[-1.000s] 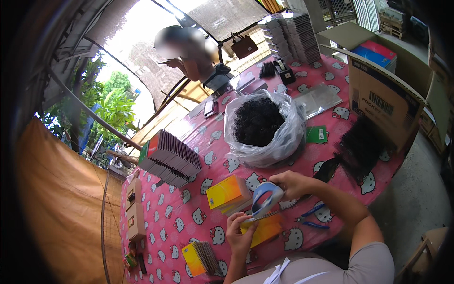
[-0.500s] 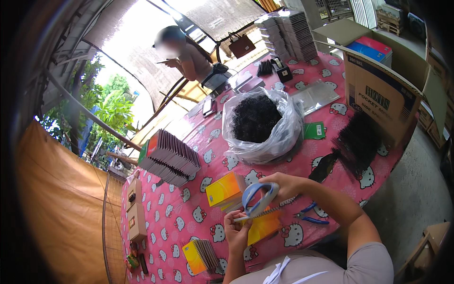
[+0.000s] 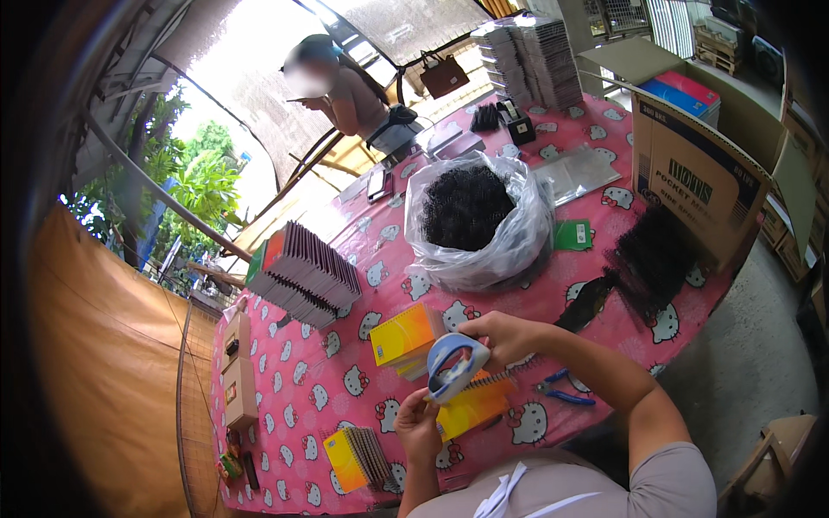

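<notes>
My right hand (image 3: 503, 337) grips a blue and white loop-shaped handheld tool (image 3: 456, 367) whose exact kind I cannot make out. Below the tool lies a yellow notebook (image 3: 471, 407), with a dark spiral coil (image 3: 505, 373) along its upper edge that sticks out to the right. My left hand (image 3: 419, 425) is closed at the tool's lower end, beside the notebook's left corner; what its fingertips pinch is hidden. Just beyond the tool stands a stack of yellow-orange notebooks (image 3: 404, 335). Blue-handled pliers (image 3: 566, 390) rest to the right of the notebook.
Spiral-bound yellow notebooks (image 3: 347, 460) stand near left, with a tall notebook stack (image 3: 304, 276) beyond. A plastic bag of black coils (image 3: 466, 207) sits mid-table. Loose black coils (image 3: 652, 263) and a cardboard box (image 3: 695, 168) are at right. Another person (image 3: 345, 95) stands across the table.
Both hands and the blue and white tool have shifted slightly left. The tool's loop is tilted differently, and the yellow notebook lies a little further left in view.
</notes>
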`<state>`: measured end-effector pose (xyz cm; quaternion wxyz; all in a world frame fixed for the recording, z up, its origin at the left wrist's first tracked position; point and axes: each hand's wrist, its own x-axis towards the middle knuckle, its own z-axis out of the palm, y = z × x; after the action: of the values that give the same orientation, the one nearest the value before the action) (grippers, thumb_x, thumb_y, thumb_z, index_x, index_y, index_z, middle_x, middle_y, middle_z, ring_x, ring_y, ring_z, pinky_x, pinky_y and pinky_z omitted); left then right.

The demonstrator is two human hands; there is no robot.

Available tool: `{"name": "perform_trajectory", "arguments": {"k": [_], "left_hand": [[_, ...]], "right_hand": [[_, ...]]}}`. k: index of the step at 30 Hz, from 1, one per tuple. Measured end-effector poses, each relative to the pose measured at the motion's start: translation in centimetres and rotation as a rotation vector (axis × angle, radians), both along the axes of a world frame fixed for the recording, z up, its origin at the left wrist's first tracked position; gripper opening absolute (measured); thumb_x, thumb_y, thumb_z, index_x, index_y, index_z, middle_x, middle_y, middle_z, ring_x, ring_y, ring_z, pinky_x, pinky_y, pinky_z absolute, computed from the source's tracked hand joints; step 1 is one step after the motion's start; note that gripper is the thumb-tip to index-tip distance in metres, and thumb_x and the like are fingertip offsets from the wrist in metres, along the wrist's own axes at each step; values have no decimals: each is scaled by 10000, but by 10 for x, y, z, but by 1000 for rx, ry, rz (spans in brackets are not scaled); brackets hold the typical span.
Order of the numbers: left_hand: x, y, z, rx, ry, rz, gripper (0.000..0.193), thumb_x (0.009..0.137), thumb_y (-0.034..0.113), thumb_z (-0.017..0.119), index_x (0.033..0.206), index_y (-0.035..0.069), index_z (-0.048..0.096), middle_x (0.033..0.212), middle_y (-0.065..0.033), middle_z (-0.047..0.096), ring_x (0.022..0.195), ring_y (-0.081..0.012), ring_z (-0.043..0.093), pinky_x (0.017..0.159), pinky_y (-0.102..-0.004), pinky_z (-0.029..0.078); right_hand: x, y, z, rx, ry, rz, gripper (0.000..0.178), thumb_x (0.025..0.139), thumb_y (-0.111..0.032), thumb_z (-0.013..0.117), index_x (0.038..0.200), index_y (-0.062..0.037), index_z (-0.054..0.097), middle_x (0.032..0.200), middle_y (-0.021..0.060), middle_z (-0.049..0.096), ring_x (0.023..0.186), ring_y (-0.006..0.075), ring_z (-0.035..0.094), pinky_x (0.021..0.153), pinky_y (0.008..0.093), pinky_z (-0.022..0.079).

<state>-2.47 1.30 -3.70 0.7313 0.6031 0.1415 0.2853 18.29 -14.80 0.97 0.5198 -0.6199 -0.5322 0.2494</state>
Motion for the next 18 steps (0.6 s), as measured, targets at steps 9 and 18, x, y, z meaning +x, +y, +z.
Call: {"name": "perform_trajectory", "arguments": {"k": [9,18], "left_hand": [[-5,-5,3,29,-50,-39,216,827,-118,612,1013,-11,606,1015,-99,656,958,-170,638,863,-269,488],[-6,-4,3,25,-57,-74,202,826,-112,621,1000,-9,610,1020,-92,641,970,-174,637,863,-271,493]], "right_hand": [[-6,-40,-33,-304,-491,-615,371,664,-202,723,983,-56,601,973,131,626,941,303,627,748,429,507],[-2,-70,-12,-300,-376,-631,285,768,-308,694,920,-72,643,925,101,617,903,290,624,742,404,503]]}}
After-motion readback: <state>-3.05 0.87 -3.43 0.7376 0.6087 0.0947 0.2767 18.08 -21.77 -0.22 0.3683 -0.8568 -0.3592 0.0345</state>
